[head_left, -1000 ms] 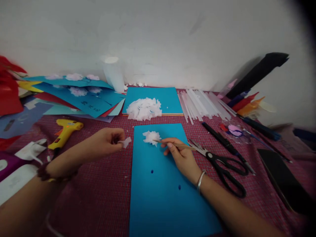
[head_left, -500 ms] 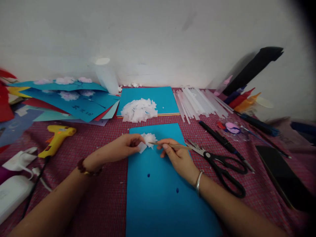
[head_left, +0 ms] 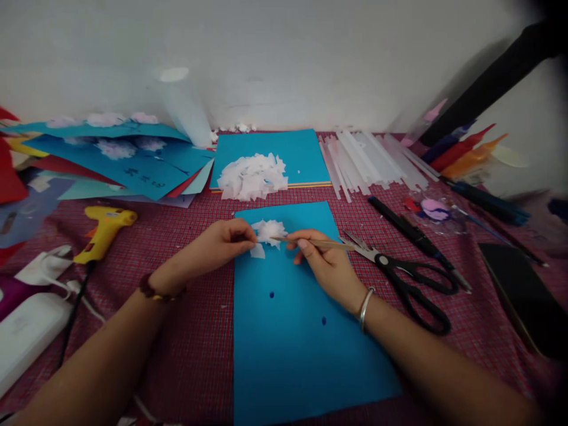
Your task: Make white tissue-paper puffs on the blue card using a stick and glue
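Far L on red-checked worktop (head_left: pixel 190 331): yellow glue gun (head_left: pixel 104 228), lying flat, w/ fanned stack of coloured sheets (head_left: pixel 133 171) behind, nr the wall. Centre-L: left hand (head_left: pixel 224 239), grip pinched shut, thumb & forefinger on a small tissue piece (head_left: pixel 258 251) at the L edge of the blue sheet (head_left: pixel 293 331). Just R of that piece: white tissue cluster (head_left: pixel 270 229), sitting on the sheet's far end. Behind, apart from both: loose tissue pile (head_left: pixel 251 176) on a second blue sheet (head_left: pixel 306 157). Centre-R: right hand (head_left: pixel 323 266), grip closed round a thin wooden stick (head_left: pixel 323 243), held approx. level, tip against the cluster's R side. Two dark dots on the near sheet, below the hands. R of the hand: black-handled scissors (head_left: pixel 402 278), blades beside the stick's rear end; white strips (head_left: pixel 368 163) in a heap beyond; black pen (head_left: pixel 412 234) alongside; dark phone (head_left: pixel 528 302) at far R.
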A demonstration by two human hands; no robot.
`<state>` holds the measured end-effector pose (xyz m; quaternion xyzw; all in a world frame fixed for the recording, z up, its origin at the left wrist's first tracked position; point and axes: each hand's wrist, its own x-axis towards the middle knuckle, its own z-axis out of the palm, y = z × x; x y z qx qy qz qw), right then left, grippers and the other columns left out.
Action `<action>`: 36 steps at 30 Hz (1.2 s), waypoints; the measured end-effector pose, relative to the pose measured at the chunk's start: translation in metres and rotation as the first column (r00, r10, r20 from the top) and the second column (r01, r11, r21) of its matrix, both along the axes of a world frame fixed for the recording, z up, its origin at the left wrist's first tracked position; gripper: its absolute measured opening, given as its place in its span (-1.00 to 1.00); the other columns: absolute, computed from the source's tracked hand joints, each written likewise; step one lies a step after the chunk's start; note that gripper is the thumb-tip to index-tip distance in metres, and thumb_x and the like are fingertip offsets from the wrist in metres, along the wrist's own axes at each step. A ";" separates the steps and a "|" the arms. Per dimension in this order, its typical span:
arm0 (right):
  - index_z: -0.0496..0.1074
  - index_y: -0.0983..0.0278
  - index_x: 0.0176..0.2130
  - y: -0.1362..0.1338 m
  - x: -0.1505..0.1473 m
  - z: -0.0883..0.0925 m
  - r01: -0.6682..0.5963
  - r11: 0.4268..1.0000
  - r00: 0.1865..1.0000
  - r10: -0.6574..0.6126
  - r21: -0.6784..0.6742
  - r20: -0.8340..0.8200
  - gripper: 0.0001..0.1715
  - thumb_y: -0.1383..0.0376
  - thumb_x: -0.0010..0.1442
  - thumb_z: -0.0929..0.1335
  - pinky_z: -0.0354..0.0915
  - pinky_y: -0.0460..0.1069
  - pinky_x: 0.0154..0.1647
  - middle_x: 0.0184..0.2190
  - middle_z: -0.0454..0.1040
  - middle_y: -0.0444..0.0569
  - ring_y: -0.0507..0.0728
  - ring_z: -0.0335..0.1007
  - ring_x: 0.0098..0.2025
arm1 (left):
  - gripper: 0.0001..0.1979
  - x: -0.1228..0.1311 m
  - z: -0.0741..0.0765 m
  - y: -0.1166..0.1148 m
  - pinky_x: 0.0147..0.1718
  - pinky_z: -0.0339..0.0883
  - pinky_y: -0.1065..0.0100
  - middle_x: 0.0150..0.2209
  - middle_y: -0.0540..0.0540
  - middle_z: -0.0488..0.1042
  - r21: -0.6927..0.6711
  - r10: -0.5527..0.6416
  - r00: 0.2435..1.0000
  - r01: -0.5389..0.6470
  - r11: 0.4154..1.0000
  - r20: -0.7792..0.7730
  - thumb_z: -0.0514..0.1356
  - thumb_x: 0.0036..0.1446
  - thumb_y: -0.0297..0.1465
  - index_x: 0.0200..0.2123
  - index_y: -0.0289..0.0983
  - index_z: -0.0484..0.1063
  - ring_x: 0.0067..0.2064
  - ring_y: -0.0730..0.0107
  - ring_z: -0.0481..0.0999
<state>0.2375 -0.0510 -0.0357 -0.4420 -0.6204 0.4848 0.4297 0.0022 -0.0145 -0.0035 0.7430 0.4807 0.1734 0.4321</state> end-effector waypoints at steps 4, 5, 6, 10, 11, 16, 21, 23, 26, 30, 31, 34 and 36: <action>0.45 0.24 -0.14 -0.004 0.001 -0.001 0.018 1.000 1.000 -0.018 0.010 -0.020 -0.76 0.23 0.32 0.24 0.33 -0.04 -0.36 -0.29 0.49 -0.07 0.01 0.40 -0.42 | -0.86 0.010 -0.007 0.000 -0.38 0.24 0.39 -0.41 -0.02 0.43 0.073 0.061 0.998 -0.059 0.996 -0.021 0.13 0.06 -0.38 -0.39 -0.29 0.46 -0.36 0.41 0.40; 0.45 0.23 -0.14 -0.006 0.002 0.000 0.027 1.000 0.999 -0.027 0.014 -0.034 -0.76 0.23 0.32 0.24 0.33 -0.04 -0.36 -0.30 0.49 -0.08 0.01 0.40 -0.41 | -0.86 0.011 -0.008 0.000 -0.38 0.24 0.39 -0.41 -0.02 0.44 0.079 0.071 0.997 -0.069 0.994 -0.025 0.13 0.05 -0.38 -0.39 -0.29 0.46 -0.36 0.41 0.41; 0.45 0.22 -0.14 -0.008 0.002 0.001 0.034 0.999 0.998 -0.033 0.020 -0.051 -0.77 0.23 0.32 0.24 0.33 -0.04 -0.36 -0.30 0.49 -0.08 0.02 0.40 -0.40 | -0.86 0.013 -0.008 0.000 -0.39 0.24 0.39 -0.42 -0.02 0.44 0.085 0.081 0.996 -0.078 0.993 -0.030 0.13 0.05 -0.38 -0.40 -0.30 0.47 -0.37 0.41 0.41; 0.44 0.21 -0.14 -0.014 0.002 0.004 -0.006 0.998 0.996 0.012 0.069 -0.088 -0.78 0.25 0.33 0.23 0.36 -0.04 -0.32 -0.30 0.49 -0.08 0.03 0.41 -0.35 | -0.86 0.014 -0.011 0.001 -0.42 0.22 0.41 -0.44 -0.02 0.44 0.105 0.098 0.994 -0.094 0.990 -0.037 0.12 0.04 -0.40 -0.40 -0.29 0.47 -0.40 0.43 0.40; 0.45 0.21 -0.14 -0.014 0.001 0.005 -0.034 0.996 0.997 0.040 0.085 -0.070 -0.78 0.26 0.33 0.23 0.36 -0.04 -0.31 -0.29 0.49 -0.08 0.03 0.41 -0.34 | -0.86 0.014 -0.012 0.001 -0.43 0.22 0.41 -0.44 -0.01 0.45 0.105 0.100 0.994 -0.096 0.990 -0.034 0.12 0.04 -0.40 -0.40 -0.29 0.48 -0.40 0.43 0.40; 0.46 0.21 -0.12 -0.012 0.000 0.003 -0.109 0.978 0.990 0.092 0.178 0.103 -0.77 0.31 0.32 0.24 0.35 -0.03 -0.26 -0.28 0.47 -0.08 0.02 0.40 -0.32 | -0.88 0.015 -0.014 0.002 -0.46 0.20 0.43 -0.51 0.01 0.42 0.088 0.110 0.994 -0.109 0.990 -0.009 0.14 0.03 -0.42 -0.42 -0.29 0.48 -0.44 0.46 0.37; 0.46 0.22 -0.13 -0.010 -0.001 0.003 -0.114 0.976 0.980 0.080 0.188 0.181 -0.77 0.33 0.31 0.24 0.36 -0.03 -0.23 -0.25 0.47 -0.06 0.04 0.42 -0.27 | -0.88 0.017 -0.015 0.001 -0.47 0.19 0.42 -0.49 0.00 0.42 0.081 0.128 0.992 -0.129 0.988 0.009 0.13 0.01 -0.43 -0.42 -0.30 0.47 -0.45 0.46 0.36; 0.46 0.23 -0.13 -0.010 -0.002 0.003 -0.123 0.975 0.977 0.086 0.186 0.195 -0.77 0.34 0.31 0.24 0.36 -0.03 -0.22 -0.24 0.47 -0.06 0.04 0.43 -0.25 | -0.87 0.017 -0.016 0.001 -0.47 0.19 0.41 -0.47 0.00 0.43 0.079 0.150 0.989 -0.151 0.985 0.014 0.12 0.00 -0.43 -0.43 -0.30 0.46 -0.44 0.45 0.37; 0.47 0.23 -0.13 -0.011 -0.004 0.004 -0.138 0.971 0.973 0.095 0.197 0.212 -0.76 0.35 0.31 0.24 0.37 -0.04 -0.23 -0.25 0.47 -0.05 0.04 0.43 -0.25 | -0.88 0.017 -0.021 0.002 -0.47 0.18 0.41 -0.47 0.00 0.43 0.074 0.195 0.980 -0.197 0.978 0.038 0.11 -0.02 -0.43 -0.43 -0.29 0.45 -0.43 0.43 0.38; 0.46 0.22 -0.11 -0.012 -0.004 0.001 -0.173 0.950 0.962 0.106 0.261 0.252 -0.73 0.38 0.32 0.22 0.38 -0.05 -0.19 -0.23 0.47 -0.04 0.04 0.42 -0.22 | -0.88 0.015 -0.027 0.003 -0.50 0.17 0.42 -0.53 0.03 0.38 0.033 0.238 0.965 -0.244 0.969 0.114 0.12 -0.04 -0.40 -0.41 -0.29 0.43 -0.47 0.44 0.35; 0.45 0.21 -0.09 -0.012 -0.005 0.001 -0.190 0.940 0.956 0.111 0.283 0.273 -0.73 0.39 0.32 0.22 0.38 -0.05 -0.18 -0.21 0.46 -0.04 0.04 0.42 -0.20 | -0.87 0.015 -0.028 0.004 -0.51 0.16 0.43 -0.54 0.04 0.36 0.010 0.239 0.962 -0.242 0.970 0.130 0.13 -0.03 -0.38 -0.40 -0.29 0.42 -0.48 0.45 0.34; 0.44 0.21 -0.09 -0.013 -0.006 0.000 -0.238 0.899 0.921 0.089 0.367 0.380 -0.71 0.41 0.32 0.20 0.37 -0.03 -0.20 -0.18 0.46 -0.01 0.07 0.41 -0.21 | -0.85 0.013 -0.028 0.005 -0.46 0.18 0.41 -0.51 0.03 0.38 -0.003 0.221 0.962 -0.223 0.975 0.160 0.13 0.02 -0.32 -0.41 -0.29 0.41 -0.45 0.44 0.35; 0.44 0.23 -0.10 -0.014 -0.006 0.002 -0.290 0.856 0.872 0.053 0.427 0.486 -0.71 0.41 0.32 0.19 0.35 0.01 -0.22 -0.20 0.47 0.02 0.10 0.39 -0.22 | -0.80 0.012 -0.026 0.005 -0.44 0.18 0.40 -0.51 0.03 0.36 0.031 0.222 0.967 -0.227 0.973 0.127 0.12 0.08 -0.27 -0.43 -0.28 0.40 -0.44 0.44 0.34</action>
